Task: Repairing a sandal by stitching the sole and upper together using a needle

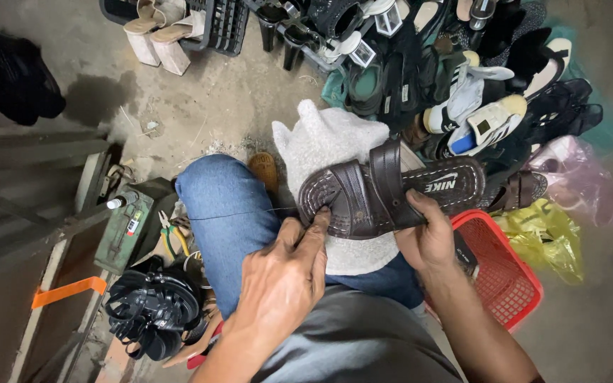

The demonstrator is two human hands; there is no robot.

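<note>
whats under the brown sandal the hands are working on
The brown sandal rests on a white cloth draped over the person's jeans-clad knee. The left hand pinches at its toe end; the right hand grips its side. The sandal's underside is hidden.

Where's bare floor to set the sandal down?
Bare concrete floor lies between the beige heeled shoes and the knee, and right of the yellow bag. The shoe pile and red basket are crowded.
</note>
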